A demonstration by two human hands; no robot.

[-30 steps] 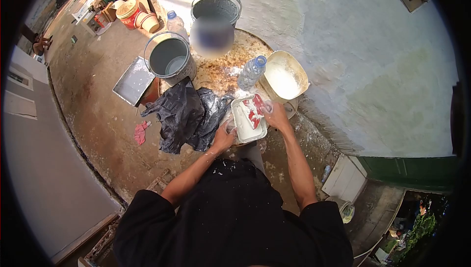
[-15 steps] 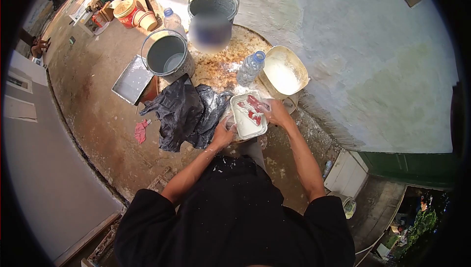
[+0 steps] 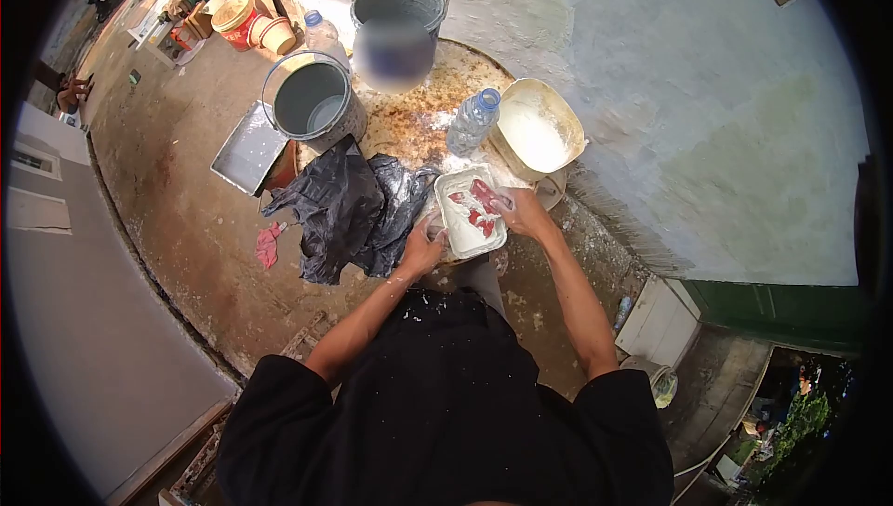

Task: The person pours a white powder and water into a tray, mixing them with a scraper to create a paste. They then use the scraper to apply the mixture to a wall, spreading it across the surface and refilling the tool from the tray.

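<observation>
With the tray in the person's grasp as the clock's centre and twelve pointing away from the person, a round, rust-stained bench spreads toward eleven. At nine, a crumpled black plastic bag drapes over its near edge, perhaps pushed aside to leave elbow room. Two dark grey buckets with wire handles stand beyond: the far bucket at eleven, the near bucket at ten. A cream, rounded-rectangular plastic tub of white powder sits between one and two, probably kept close for easy reach. The shallow, white rectangular tray, dusted inside with powder, is at the bench's near edge in front of the body, likely so both hands can steady it; whether it rests on anything is unclear. A clear, blue-topped plastic bottle stands at twelve. The left hand, at eight, pinches the tray's left rim, so the tray lies at its two o'clock. The right hand, at three, curls over the opposite rim; flat, powder-smeared red pieces lie inside the tray at its fingertips, toward its ten o'clock, and I cannot tell whether it pinches them or only the rim.
</observation>
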